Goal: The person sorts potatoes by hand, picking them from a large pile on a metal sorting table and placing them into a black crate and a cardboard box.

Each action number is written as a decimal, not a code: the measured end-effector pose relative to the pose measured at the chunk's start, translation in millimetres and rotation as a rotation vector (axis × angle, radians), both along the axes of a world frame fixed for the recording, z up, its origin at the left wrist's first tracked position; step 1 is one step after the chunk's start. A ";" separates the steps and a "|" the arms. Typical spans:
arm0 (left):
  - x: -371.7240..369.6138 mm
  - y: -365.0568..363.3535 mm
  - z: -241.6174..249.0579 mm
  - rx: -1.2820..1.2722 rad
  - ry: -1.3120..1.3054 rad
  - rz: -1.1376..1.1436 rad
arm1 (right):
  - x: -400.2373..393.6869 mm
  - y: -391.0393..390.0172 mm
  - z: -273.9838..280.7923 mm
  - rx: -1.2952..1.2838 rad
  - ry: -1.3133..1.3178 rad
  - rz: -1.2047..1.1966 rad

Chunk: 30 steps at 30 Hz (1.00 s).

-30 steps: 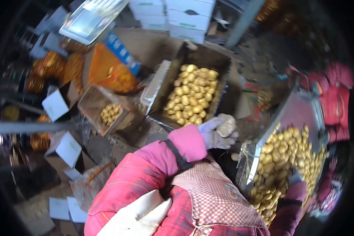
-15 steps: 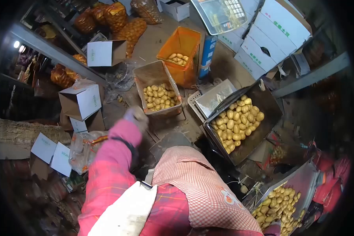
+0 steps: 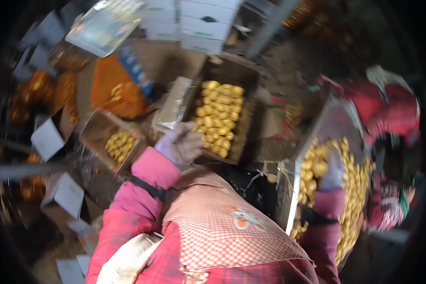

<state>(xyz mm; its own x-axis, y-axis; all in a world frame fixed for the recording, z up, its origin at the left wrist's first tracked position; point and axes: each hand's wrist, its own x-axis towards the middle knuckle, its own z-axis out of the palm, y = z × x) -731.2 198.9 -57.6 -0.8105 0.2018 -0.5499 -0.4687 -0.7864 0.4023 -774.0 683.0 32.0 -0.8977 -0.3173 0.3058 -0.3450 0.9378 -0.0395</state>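
My left hand (image 3: 181, 143) is gloved, palm turned up and fingers apart, with nothing in it. It hovers at the near left corner of a dark box (image 3: 249, 102) holding yellow potatoes (image 3: 217, 116). On the right, my gloved right hand (image 3: 333, 171) reaches among the loose potatoes (image 3: 354, 189) in a metal-edged trough (image 3: 292, 196). One larger-looking potato (image 3: 320, 168) lies against its left side. Motion blur smears those fingers, so whether they grip it does not show.
Left of the dark box stand a smaller carton (image 3: 95, 137) of potatoes and an orange crate (image 3: 104, 78). A scale (image 3: 106, 26) rises behind them. White cartons (image 3: 206, 23) are stacked at the back. Another person in red (image 3: 390, 106) is beyond the trough.
The view has swung right. My left hand has moved from beside the smaller carton to the dark box and now shows its open palm. My right hand has come further into view over the trough.
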 end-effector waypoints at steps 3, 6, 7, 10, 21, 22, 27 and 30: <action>-20.2 94.0 17.9 0.317 -0.006 -0.334 | 9.6 -148.8 24.7 -1.090 -0.669 -0.199; -33.5 121.8 13.6 0.314 0.035 -0.443 | 16.2 -145.0 -1.5 -1.021 -0.531 -0.077; -35.3 122.4 3.2 0.313 0.033 -0.377 | 17.9 -122.4 13.3 -0.889 -0.447 -0.162; -43.6 107.8 0.6 0.152 -0.116 -0.183 | 40.1 -16.4 5.3 -1.052 -0.331 -0.509; -96.1 118.1 -37.8 0.127 0.150 -0.131 | 192.2 171.0 -42.0 -1.201 -0.013 -0.901; -97.3 127.9 -34.6 0.213 0.172 -0.158 | 196.9 166.8 -41.7 -1.123 -0.048 -0.912; -90.1 156.3 -34.7 0.250 0.087 -0.127 | 203.8 161.0 -57.8 -0.710 -0.040 -0.897; -64.1 124.0 -65.0 0.183 0.018 -0.053 | 210.7 167.5 -67.3 -0.718 -0.024 -0.860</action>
<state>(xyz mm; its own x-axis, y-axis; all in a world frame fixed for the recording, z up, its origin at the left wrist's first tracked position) -795.3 323.0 -122.6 -0.8057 0.3396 -0.4853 -0.5053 -0.8216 0.2640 -563.3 850.5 -35.3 -0.7418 0.6541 0.1482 0.4149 0.6211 -0.6649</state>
